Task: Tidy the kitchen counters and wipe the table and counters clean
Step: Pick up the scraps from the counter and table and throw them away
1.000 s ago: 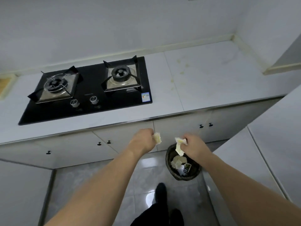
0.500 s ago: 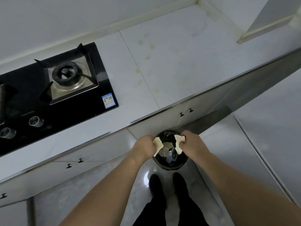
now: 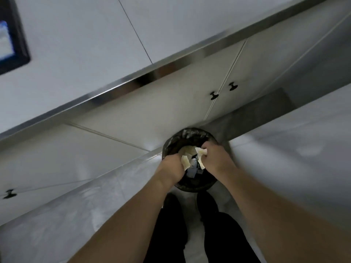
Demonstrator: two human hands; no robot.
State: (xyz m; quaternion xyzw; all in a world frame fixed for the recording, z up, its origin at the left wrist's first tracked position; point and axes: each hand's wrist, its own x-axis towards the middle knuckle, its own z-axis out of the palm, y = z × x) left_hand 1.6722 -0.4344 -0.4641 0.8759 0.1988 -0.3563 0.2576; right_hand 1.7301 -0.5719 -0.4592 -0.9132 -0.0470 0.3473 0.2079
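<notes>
Dim, greyish light with no visible source. Motion blur smears everything, most at the frame edges. The steel trim [image 3: 144, 78] along the surface's front edge glints, and the floor [image 3: 284, 149] shows pale, soft reflections. Wide-angle distortion tilts the straight lines.

we see two hands, the left hand [image 3: 171, 167] and the right hand [image 3: 215, 158], and each one holds one scrap of paper, the left scrap [image 3: 185, 161] and the right scrap [image 3: 201, 151]. we count one black bin [image 3: 171, 142], three dark knobs, at [image 3: 214, 95], [image 3: 232, 86] and [image 3: 8, 193], and two black shoes, at [image 3: 173, 203] and [image 3: 206, 202].
</notes>
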